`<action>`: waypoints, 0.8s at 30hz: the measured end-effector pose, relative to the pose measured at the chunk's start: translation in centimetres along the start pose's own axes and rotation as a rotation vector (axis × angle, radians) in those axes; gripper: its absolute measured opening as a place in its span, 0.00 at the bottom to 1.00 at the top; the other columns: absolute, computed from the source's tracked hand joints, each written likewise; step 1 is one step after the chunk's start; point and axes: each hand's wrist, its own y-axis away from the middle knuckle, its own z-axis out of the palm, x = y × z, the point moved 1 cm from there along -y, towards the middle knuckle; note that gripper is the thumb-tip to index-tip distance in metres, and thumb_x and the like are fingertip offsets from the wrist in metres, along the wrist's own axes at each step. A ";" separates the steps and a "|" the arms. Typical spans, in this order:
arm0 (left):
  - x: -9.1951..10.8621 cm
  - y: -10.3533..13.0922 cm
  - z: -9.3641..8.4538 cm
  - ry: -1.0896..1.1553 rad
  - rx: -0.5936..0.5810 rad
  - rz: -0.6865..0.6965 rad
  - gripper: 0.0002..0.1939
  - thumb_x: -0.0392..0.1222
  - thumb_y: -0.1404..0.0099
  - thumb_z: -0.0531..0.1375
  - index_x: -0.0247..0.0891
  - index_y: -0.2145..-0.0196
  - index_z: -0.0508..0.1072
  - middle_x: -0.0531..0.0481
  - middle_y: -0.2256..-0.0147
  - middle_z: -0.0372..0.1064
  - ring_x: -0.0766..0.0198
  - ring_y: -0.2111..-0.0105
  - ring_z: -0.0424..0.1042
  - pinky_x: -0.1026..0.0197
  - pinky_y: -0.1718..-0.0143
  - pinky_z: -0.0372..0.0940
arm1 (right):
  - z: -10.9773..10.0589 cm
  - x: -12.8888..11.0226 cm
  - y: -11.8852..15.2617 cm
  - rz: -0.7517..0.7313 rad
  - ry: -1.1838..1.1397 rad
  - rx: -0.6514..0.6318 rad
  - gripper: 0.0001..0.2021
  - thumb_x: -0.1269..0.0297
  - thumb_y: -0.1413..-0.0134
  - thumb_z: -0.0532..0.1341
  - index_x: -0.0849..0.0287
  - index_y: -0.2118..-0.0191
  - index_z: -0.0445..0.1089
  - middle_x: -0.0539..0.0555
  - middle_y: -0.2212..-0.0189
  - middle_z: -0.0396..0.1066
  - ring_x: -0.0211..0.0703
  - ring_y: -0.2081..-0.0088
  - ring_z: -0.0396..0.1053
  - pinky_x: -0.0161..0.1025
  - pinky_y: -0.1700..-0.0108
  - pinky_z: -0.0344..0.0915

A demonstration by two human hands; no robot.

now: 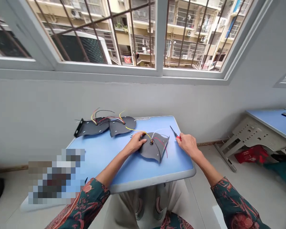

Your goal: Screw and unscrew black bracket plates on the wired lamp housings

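Note:
A dark grey, leaf-shaped panel (149, 150) with yellow, white, red and black wires coming from its middle lies on the blue table (105, 159). My left hand (136, 142) grips its left edge, thumb on top and fingers at the rim. To the right of the panel, my right hand (187, 143) is closed around the red handle of a screwdriver (174, 132). Its dark shaft points up and to the left, apart from the panel.
Two similar wired dark panels, one at the far left (92, 128) and one beside it (122, 124), overlap at the back of the table. A blurred-out patch (57, 178) covers the left end. Beyond stands a wall with a barred window (109, 70). Another blue desk (271, 119) is at right.

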 end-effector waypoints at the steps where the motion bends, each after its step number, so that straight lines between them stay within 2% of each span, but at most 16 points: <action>1: -0.1 0.8 -0.3 0.017 -0.021 0.008 0.20 0.38 0.38 0.62 0.41 0.48 0.77 0.44 0.45 0.76 0.52 0.44 0.73 0.51 0.40 0.67 | 0.0 -0.5 -0.7 -0.014 0.006 0.006 0.16 0.59 0.27 0.52 0.61 0.52 0.75 0.63 0.60 0.80 0.51 0.55 0.79 0.38 0.59 0.62; 7: 1.2 3.2 -1.4 0.017 -0.053 0.043 0.22 0.34 0.36 0.62 0.40 0.44 0.78 0.45 0.46 0.77 0.53 0.44 0.73 0.53 0.38 0.65 | -0.2 -3.3 -4.8 -0.080 0.045 0.040 0.17 0.58 0.27 0.53 0.63 0.48 0.74 0.67 0.54 0.79 0.55 0.50 0.77 0.41 0.56 0.62; 10: 1.4 4.5 -1.5 0.043 0.049 -0.040 0.24 0.32 0.32 0.58 0.37 0.40 0.74 0.42 0.47 0.76 0.55 0.48 0.74 0.54 0.40 0.67 | -0.4 -3.3 -5.0 -0.095 0.049 0.041 0.18 0.55 0.26 0.53 0.62 0.48 0.74 0.66 0.54 0.79 0.55 0.50 0.76 0.41 0.58 0.61; 12: 1.3 6.4 -1.4 0.063 0.160 -0.077 0.23 0.32 0.29 0.55 0.38 0.39 0.73 0.42 0.47 0.75 0.57 0.50 0.75 0.55 0.41 0.68 | -0.6 -2.4 -4.1 -0.094 0.046 0.041 0.19 0.54 0.25 0.52 0.60 0.47 0.74 0.64 0.54 0.79 0.54 0.51 0.76 0.40 0.59 0.61; 15: 1.1 10.3 -0.7 0.051 0.337 -0.040 0.21 0.34 0.27 0.53 0.41 0.40 0.72 0.44 0.47 0.74 0.58 0.50 0.75 0.55 0.42 0.69 | -0.7 -1.0 -1.6 -0.079 -0.033 0.152 0.17 0.56 0.26 0.54 0.59 0.47 0.74 0.61 0.54 0.79 0.51 0.54 0.76 0.39 0.61 0.59; 18: 1.4 14.3 0.9 -0.018 0.487 0.051 0.17 0.37 0.25 0.53 0.44 0.43 0.73 0.44 0.48 0.74 0.55 0.48 0.74 0.52 0.43 0.70 | -0.8 -1.4 2.5 -0.142 -0.224 0.437 0.13 0.61 0.28 0.55 0.60 0.54 0.77 0.58 0.60 0.80 0.46 0.62 0.75 0.39 0.63 0.60; 20: 1.9 16.1 2.2 -0.050 0.569 0.119 0.15 0.38 0.24 0.53 0.46 0.44 0.73 0.44 0.49 0.74 0.54 0.48 0.73 0.50 0.44 0.71 | -1.1 -3.1 5.8 -0.316 -0.385 0.588 0.15 0.60 0.28 0.55 0.60 0.60 0.76 0.55 0.66 0.79 0.41 0.69 0.72 0.38 0.63 0.63; 21: 2.3 16.6 2.8 -0.065 0.604 0.156 0.15 0.38 0.24 0.53 0.46 0.45 0.73 0.43 0.50 0.74 0.54 0.49 0.73 0.49 0.45 0.71 | -1.4 -4.3 7.4 -0.413 -0.440 0.620 0.15 0.59 0.27 0.55 0.59 0.61 0.76 0.54 0.66 0.79 0.39 0.71 0.71 0.37 0.63 0.64; 24: 3.7 16.7 4.0 -0.110 0.658 0.244 0.13 0.37 0.25 0.54 0.45 0.46 0.73 0.42 0.50 0.74 0.53 0.49 0.72 0.47 0.46 0.72 | -3.1 -8.3 10.8 -0.658 -0.502 0.676 0.10 0.63 0.27 0.57 0.57 0.60 0.74 0.53 0.65 0.80 0.40 0.66 0.75 0.36 0.60 0.67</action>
